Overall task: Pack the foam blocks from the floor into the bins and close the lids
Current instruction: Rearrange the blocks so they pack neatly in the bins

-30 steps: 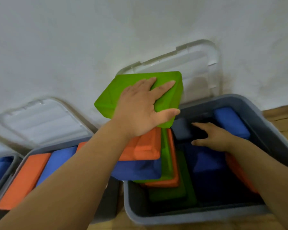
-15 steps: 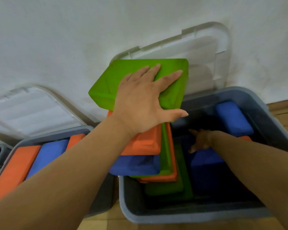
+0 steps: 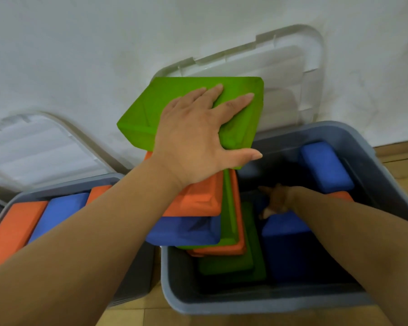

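1. The green rectangular foam block topped a leaning foam-block stack, frame centre, in the grey plastic bin.
2. The left hand pressed it, fingers straight, gripping nothing; the right hand, deep inside, was too blurred to tell.
3. Easing that pressure might topple the stack leftward.

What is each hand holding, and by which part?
Left hand presses flat on top of the green block, no grip. Right hand is deep in the bin; hold cannot be told.
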### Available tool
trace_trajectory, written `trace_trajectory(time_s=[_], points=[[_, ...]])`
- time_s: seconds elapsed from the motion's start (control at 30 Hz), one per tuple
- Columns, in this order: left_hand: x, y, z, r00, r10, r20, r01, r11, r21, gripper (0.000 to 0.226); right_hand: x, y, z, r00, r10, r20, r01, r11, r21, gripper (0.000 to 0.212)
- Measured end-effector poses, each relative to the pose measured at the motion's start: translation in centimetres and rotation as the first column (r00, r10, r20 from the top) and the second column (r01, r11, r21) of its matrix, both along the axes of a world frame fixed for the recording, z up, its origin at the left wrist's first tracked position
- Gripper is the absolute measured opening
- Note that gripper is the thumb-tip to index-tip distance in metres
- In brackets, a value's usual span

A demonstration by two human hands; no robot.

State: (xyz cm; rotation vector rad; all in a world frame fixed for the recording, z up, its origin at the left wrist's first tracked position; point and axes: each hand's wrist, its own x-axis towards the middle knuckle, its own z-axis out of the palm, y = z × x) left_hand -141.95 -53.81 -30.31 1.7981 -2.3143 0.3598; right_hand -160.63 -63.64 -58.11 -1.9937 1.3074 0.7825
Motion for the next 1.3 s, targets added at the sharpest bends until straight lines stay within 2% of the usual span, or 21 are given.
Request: trace_trajectory(time_s=[0.3, 0.43, 0.5, 0.6, 0.67, 0.73, 0.8, 0.9, 1.03, 1.17, 1.3], points=[[0.3, 0.6, 0.0, 0.999, -0.012, -0.033, 0.011, 0.999, -0.036, 0.098, -3.6, 1.8, 8.7, 0.975, 0.142, 0.169, -0.131, 0.988, -0.076, 0.085], [0.6, 1.0, 0.2, 0.998, -0.022, -0.061, 0.02, 0.999, -0.042, 0.096, -4.1, 4.1, 10.6, 0.974, 0.213, 0.077, -0.205, 0.974, -0.102, 0.079], [0.6, 1.2, 0.5, 0.998, -0.012, -0.065, 0.011, 1.0, -0.014, 0.097, -4.4, 5.4, 11.6, 0.974, 0.21, 0.09, -0.199, 0.973, -0.117, 0.082], [0.4, 1.3, 0.9, 0.998, 0.009, -0.054, -0.008, 1.0, 0.02, 0.098, -5.4, 7.3, 12.6, 0.981, 0.099, 0.168, -0.087, 0.993, -0.075, 0.082], [0.2, 1.3, 1.0, 0.998, 0.017, -0.054, -0.015, 0.999, 0.032, 0.099, -6.1, 8.2, 13.6, 0.979, -0.024, 0.204, 0.052, 0.989, -0.135, 0.081], [0.0, 1.2, 1.2, 0.999, 0.024, -0.048, -0.021, 0.998, 0.059, 0.1, -6.5, 8.9, 14.9, 0.948, -0.164, 0.273, 0.237, 0.937, -0.258, 0.079], [0.0, 1.2, 1.3, 0.999, 0.03, -0.045, -0.027, 0.997, 0.066, 0.1, -6.4, 9.6, 16.2, 0.915, -0.263, 0.307, 0.373, 0.842, -0.389, 0.079], [0.0, 1.2, 1.3, 0.999, 0.028, -0.044, -0.025, 0.998, 0.055, 0.1, -6.4, 12.3, 15.5, 0.923, -0.309, 0.232, 0.386, 0.76, -0.523, 0.081], [0.2, 1.2, 1.2, 0.998, 0.023, -0.056, -0.02, 0.998, 0.058, 0.1, -6.9, 15.0, 10.8, 0.915, -0.386, 0.116, 0.396, 0.806, -0.44, 0.081], [0.2, 1.5, 1.0, 0.998, 0.016, -0.056, -0.013, 0.999, 0.045, 0.099, -6.9, 14.9, 9.5, 0.949, -0.315, -0.025, 0.243, 0.777, -0.581, 0.079], [0.1, 1.5, 0.5, 0.999, 0.006, -0.054, -0.009, 0.999, -0.043, 0.094, -8.0, 13.8, 9.7, 0.955, -0.296, -0.002, 0.262, 0.85, -0.457, 0.086]])
